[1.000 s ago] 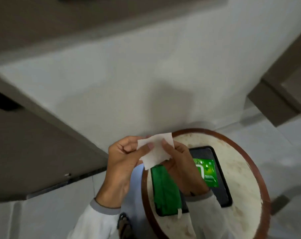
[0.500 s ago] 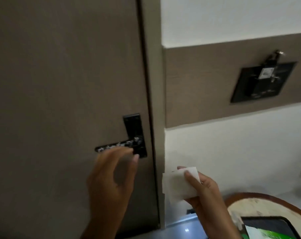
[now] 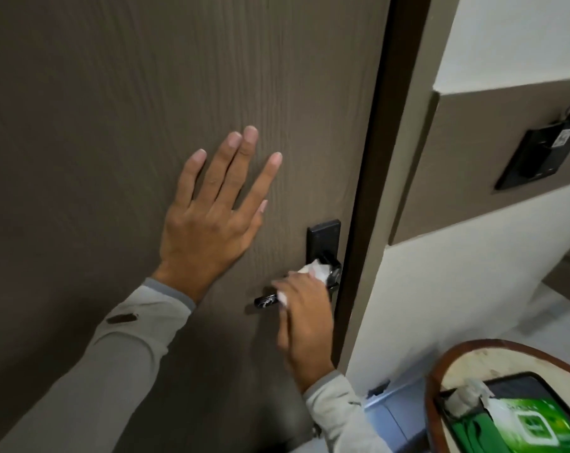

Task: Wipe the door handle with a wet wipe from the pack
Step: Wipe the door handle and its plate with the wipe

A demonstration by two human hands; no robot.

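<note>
A black lever door handle (image 3: 266, 301) with a black backplate (image 3: 322, 238) sits on the brown door (image 3: 113, 125). My right hand (image 3: 304, 317) is wrapped around the lever with a white wet wipe (image 3: 317, 269) bunched between the fingers and the metal; only the lever's left tip shows. My left hand (image 3: 211, 220) lies flat against the door, fingers spread, up and left of the handle. The green wet wipe pack (image 3: 531, 426) sits at the bottom right with a white wipe sticking out of its opening.
A round table (image 3: 440, 364) with a brown rim holds a black tray (image 3: 518, 380) under the pack. The dark door frame (image 3: 375, 158) runs beside the handle. A black wall panel (image 3: 538, 152) hangs on the right wall.
My right hand has brought the wipe up onto the handle and closed on it. My left hand has left the handle and now rests flat on the door above it.
</note>
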